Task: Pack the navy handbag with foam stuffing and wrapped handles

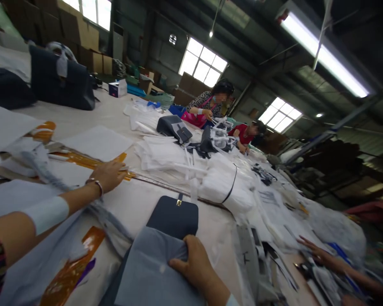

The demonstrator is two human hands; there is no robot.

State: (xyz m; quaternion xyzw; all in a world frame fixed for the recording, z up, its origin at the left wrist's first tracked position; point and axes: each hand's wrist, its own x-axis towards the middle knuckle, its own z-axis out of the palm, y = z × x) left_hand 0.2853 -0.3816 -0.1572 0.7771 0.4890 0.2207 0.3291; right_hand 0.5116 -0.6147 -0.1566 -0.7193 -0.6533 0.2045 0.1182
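Observation:
My left hand (108, 176) reaches across the table, fingers stretched out over the end of an orange film strip (86, 160), beside a white sheet (97, 142). A bracelet circles that wrist. Close in front of me lies a dark navy bag (175, 216) with a small gold clasp. A thin blue-grey sheet (150, 267) covers its lower part. My right hand (199, 263) grips this sheet near its right edge, thumb on top; whether it also holds the bag beneath is hidden.
White sheets (159, 155) and a banded white bundle (226, 182) lie ahead. A large dark bag (62, 78) stands back left. Two people (210, 104) work farther along the table. At the right, another person's hand (315, 250) is over straps. Orange film (73, 272) lies near left.

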